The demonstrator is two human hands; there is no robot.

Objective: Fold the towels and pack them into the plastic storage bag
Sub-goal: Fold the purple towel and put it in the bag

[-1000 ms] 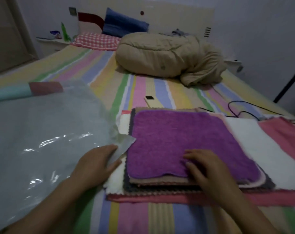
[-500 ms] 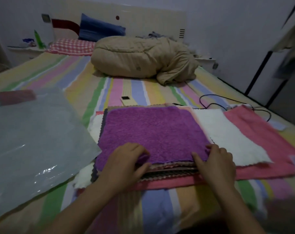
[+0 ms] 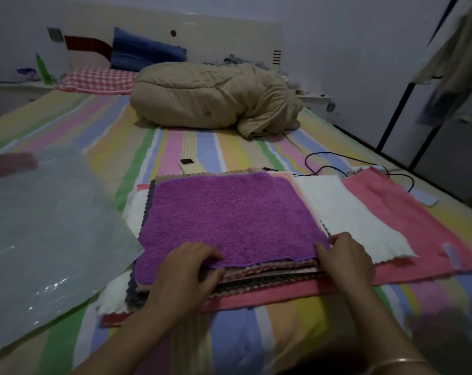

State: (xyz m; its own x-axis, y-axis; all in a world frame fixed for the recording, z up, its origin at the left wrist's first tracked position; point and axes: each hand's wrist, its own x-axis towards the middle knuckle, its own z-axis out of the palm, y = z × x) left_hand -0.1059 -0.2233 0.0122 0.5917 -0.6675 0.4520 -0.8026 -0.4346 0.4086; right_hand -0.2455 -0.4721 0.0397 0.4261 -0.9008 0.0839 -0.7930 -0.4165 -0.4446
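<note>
Gripping the near edge of the towel stack [image 3: 270,277], the left hand [image 3: 186,269] curls its fingers over the purple towel [image 3: 229,217] on top, thumb tucked among the layers below, and the right hand [image 3: 345,263] pinches the stack's near right corner. The pile sits on a white towel [image 3: 351,220] and a pink towel [image 3: 408,220] spread flat on the striped bed [image 3: 256,334]. The plastic storage bag [image 3: 48,231] lies flat just left of it, touching the pile.
</note>
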